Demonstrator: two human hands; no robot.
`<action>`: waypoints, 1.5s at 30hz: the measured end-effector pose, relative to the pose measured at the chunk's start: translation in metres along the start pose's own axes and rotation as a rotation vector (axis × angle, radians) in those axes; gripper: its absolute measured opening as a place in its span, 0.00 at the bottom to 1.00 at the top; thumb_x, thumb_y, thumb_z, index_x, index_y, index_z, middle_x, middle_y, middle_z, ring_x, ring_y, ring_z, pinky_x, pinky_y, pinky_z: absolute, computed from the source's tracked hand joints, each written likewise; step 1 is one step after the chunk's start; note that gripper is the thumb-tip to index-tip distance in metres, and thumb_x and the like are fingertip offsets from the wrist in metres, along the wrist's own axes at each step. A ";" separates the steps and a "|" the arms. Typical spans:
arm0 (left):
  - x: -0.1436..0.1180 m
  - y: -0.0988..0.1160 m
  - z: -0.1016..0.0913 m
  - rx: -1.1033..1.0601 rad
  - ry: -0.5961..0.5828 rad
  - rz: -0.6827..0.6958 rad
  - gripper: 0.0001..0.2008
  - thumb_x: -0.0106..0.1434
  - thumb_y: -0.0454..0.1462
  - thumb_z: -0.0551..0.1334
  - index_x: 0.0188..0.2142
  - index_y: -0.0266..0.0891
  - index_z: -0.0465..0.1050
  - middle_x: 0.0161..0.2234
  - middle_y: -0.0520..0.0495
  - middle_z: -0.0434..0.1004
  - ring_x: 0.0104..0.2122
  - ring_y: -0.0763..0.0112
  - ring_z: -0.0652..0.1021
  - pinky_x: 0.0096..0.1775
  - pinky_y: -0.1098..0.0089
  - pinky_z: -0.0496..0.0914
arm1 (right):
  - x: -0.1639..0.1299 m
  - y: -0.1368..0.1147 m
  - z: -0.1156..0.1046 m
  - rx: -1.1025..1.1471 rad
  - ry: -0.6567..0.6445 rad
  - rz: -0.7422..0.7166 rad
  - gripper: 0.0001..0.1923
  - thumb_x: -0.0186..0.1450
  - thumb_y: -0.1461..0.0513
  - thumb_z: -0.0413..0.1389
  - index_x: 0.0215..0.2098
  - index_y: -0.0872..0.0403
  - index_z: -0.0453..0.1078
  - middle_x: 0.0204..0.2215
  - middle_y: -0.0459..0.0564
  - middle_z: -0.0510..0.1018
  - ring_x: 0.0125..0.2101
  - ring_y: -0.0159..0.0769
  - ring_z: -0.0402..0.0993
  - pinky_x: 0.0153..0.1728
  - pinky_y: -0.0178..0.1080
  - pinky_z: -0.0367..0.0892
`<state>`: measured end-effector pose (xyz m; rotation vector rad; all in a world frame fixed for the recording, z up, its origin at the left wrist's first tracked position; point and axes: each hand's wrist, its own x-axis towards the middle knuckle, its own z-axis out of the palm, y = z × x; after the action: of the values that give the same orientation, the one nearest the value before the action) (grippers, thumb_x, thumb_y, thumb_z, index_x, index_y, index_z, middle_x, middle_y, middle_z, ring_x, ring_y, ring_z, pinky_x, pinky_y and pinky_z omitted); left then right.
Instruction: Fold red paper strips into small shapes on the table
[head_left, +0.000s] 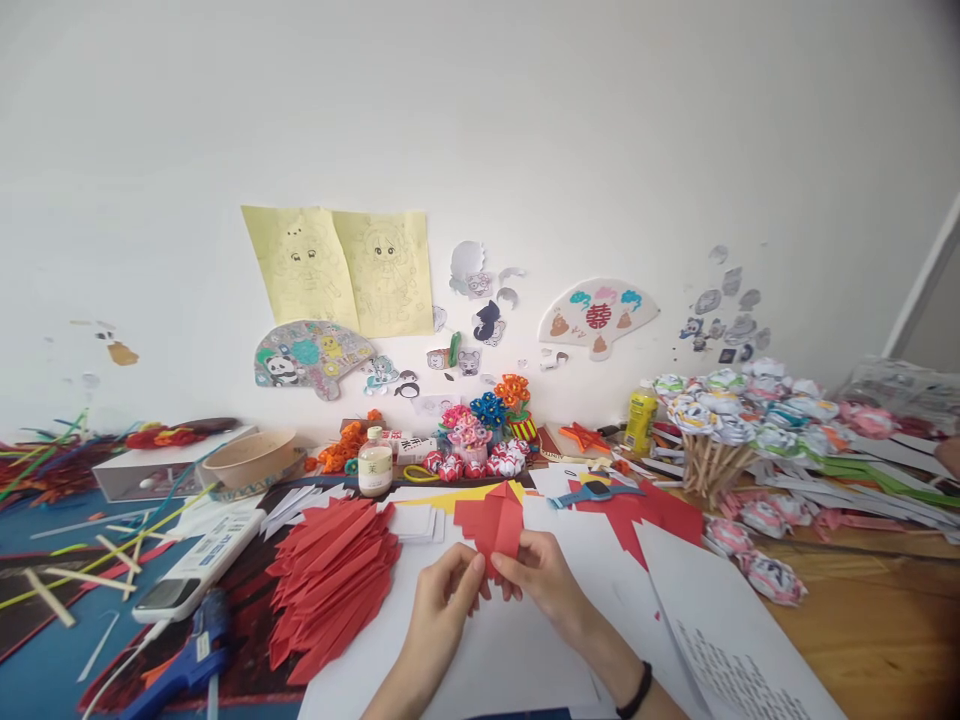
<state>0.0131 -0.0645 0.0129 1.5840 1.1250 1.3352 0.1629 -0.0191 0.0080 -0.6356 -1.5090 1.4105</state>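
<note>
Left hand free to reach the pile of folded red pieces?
Probably not yet: the left hand and right hand both pinch the red paper. The red pile lies close, path unobstructed.

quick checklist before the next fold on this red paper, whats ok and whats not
1. Both hands on the piece: left hand and right hand both pinch the red paper. Ok.
2. Paper clear of the table: it looks lifted above the white sheet. Ok.
3. Existing creases aligned: too small to judge. Cannot tell.
4. Finished red folded pieces out of the way: stacked left of the hands, apart. Ok.
5. Glue gun away from the hands: at the lower left. Ok.
</note>
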 end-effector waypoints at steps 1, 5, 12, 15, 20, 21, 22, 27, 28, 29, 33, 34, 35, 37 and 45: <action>0.000 0.001 -0.001 0.024 0.002 0.011 0.17 0.64 0.48 0.56 0.26 0.37 0.66 0.22 0.50 0.69 0.22 0.74 0.67 0.25 0.75 0.62 | 0.000 0.000 0.000 -0.001 -0.006 0.001 0.16 0.58 0.53 0.59 0.26 0.59 0.70 0.19 0.46 0.72 0.18 0.28 0.67 0.19 0.31 0.61; -0.001 0.002 -0.001 0.093 0.018 0.059 0.17 0.64 0.46 0.56 0.25 0.37 0.66 0.22 0.51 0.68 0.23 0.73 0.68 0.25 0.76 0.62 | 0.000 0.001 0.000 -0.027 -0.022 0.007 0.16 0.57 0.52 0.60 0.25 0.59 0.70 0.18 0.46 0.72 0.17 0.28 0.66 0.18 0.31 0.60; 0.002 -0.006 -0.003 0.097 0.045 0.025 0.17 0.65 0.47 0.54 0.26 0.37 0.66 0.22 0.51 0.68 0.22 0.73 0.68 0.26 0.75 0.62 | 0.000 -0.003 0.001 -0.018 -0.055 0.006 0.16 0.57 0.53 0.60 0.25 0.59 0.70 0.20 0.46 0.72 0.17 0.27 0.66 0.18 0.30 0.60; 0.002 -0.007 -0.004 0.104 0.058 0.043 0.18 0.65 0.47 0.53 0.26 0.38 0.65 0.22 0.51 0.67 0.23 0.73 0.67 0.26 0.75 0.62 | -0.001 -0.004 0.002 -0.026 -0.070 0.012 0.16 0.57 0.53 0.60 0.25 0.59 0.71 0.20 0.47 0.73 0.17 0.27 0.66 0.18 0.30 0.60; 0.000 -0.003 -0.005 0.121 0.084 0.065 0.18 0.65 0.47 0.53 0.25 0.38 0.65 0.21 0.51 0.67 0.22 0.73 0.67 0.26 0.75 0.61 | -0.002 -0.004 0.002 -0.030 -0.075 0.028 0.18 0.57 0.51 0.60 0.26 0.59 0.71 0.20 0.46 0.72 0.17 0.28 0.66 0.18 0.30 0.60; 0.000 -0.003 -0.005 0.123 0.093 0.074 0.18 0.66 0.47 0.52 0.25 0.38 0.65 0.21 0.51 0.67 0.22 0.73 0.67 0.26 0.75 0.62 | -0.002 -0.004 0.002 -0.030 -0.071 0.030 0.18 0.57 0.50 0.60 0.26 0.59 0.72 0.20 0.47 0.73 0.17 0.28 0.66 0.18 0.30 0.60; -0.001 -0.002 -0.005 0.126 0.096 0.084 0.18 0.66 0.46 0.52 0.25 0.38 0.65 0.22 0.51 0.67 0.22 0.73 0.67 0.26 0.75 0.62 | -0.002 -0.004 0.002 -0.032 -0.064 0.030 0.19 0.57 0.49 0.59 0.26 0.59 0.72 0.20 0.47 0.73 0.17 0.28 0.67 0.18 0.31 0.60; -0.003 0.000 -0.004 0.154 0.075 0.134 0.15 0.65 0.43 0.54 0.26 0.38 0.66 0.23 0.51 0.69 0.24 0.73 0.69 0.28 0.76 0.63 | -0.002 -0.004 0.002 -0.037 -0.034 0.029 0.20 0.57 0.49 0.59 0.26 0.59 0.72 0.19 0.46 0.72 0.17 0.28 0.66 0.18 0.31 0.59; -0.003 0.000 -0.004 0.156 0.083 0.137 0.14 0.65 0.43 0.55 0.26 0.38 0.66 0.23 0.51 0.69 0.24 0.73 0.69 0.27 0.76 0.63 | -0.002 -0.004 0.002 -0.028 -0.039 0.025 0.19 0.58 0.49 0.59 0.27 0.59 0.72 0.19 0.46 0.72 0.17 0.28 0.66 0.18 0.31 0.59; -0.003 0.001 -0.004 0.154 0.094 0.137 0.14 0.65 0.43 0.55 0.26 0.38 0.65 0.23 0.51 0.69 0.23 0.73 0.69 0.27 0.76 0.63 | -0.001 -0.004 0.001 -0.019 -0.050 0.020 0.19 0.58 0.50 0.59 0.27 0.59 0.72 0.19 0.47 0.72 0.17 0.28 0.67 0.18 0.31 0.59; -0.003 0.002 -0.004 0.130 0.117 0.129 0.15 0.65 0.43 0.54 0.26 0.38 0.65 0.22 0.52 0.69 0.22 0.74 0.69 0.26 0.76 0.63 | -0.001 -0.003 0.001 -0.008 -0.099 0.008 0.18 0.59 0.51 0.58 0.32 0.59 0.74 0.22 0.49 0.74 0.18 0.28 0.68 0.19 0.31 0.60; -0.003 0.002 -0.004 0.124 0.113 0.127 0.15 0.65 0.43 0.54 0.26 0.38 0.65 0.22 0.51 0.69 0.22 0.74 0.69 0.26 0.76 0.63 | -0.001 -0.003 0.001 -0.009 -0.103 0.006 0.18 0.59 0.51 0.58 0.32 0.59 0.74 0.23 0.49 0.75 0.18 0.28 0.68 0.19 0.31 0.60; -0.002 0.002 -0.004 0.118 0.109 0.123 0.15 0.65 0.43 0.55 0.26 0.38 0.65 0.22 0.51 0.69 0.22 0.74 0.69 0.26 0.76 0.63 | -0.001 -0.003 0.001 -0.009 -0.105 0.003 0.18 0.59 0.51 0.58 0.32 0.59 0.74 0.23 0.49 0.75 0.19 0.28 0.67 0.19 0.31 0.60; -0.002 0.002 -0.003 0.104 0.098 0.110 0.15 0.65 0.43 0.55 0.26 0.38 0.65 0.22 0.52 0.69 0.22 0.74 0.68 0.25 0.76 0.63 | -0.001 -0.003 0.001 -0.004 -0.103 0.001 0.18 0.60 0.51 0.58 0.31 0.59 0.73 0.23 0.49 0.74 0.19 0.28 0.67 0.19 0.31 0.61; 0.000 -0.003 -0.002 0.136 0.116 0.105 0.15 0.66 0.44 0.54 0.26 0.38 0.63 0.21 0.53 0.66 0.21 0.75 0.67 0.25 0.76 0.61 | -0.003 -0.001 0.006 0.025 -0.062 -0.004 0.18 0.60 0.51 0.58 0.27 0.59 0.70 0.18 0.46 0.72 0.15 0.27 0.67 0.16 0.29 0.60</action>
<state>0.0106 -0.0640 0.0104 1.7016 1.2402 1.4626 0.1590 -0.0246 0.0092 -0.5783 -1.5373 1.4557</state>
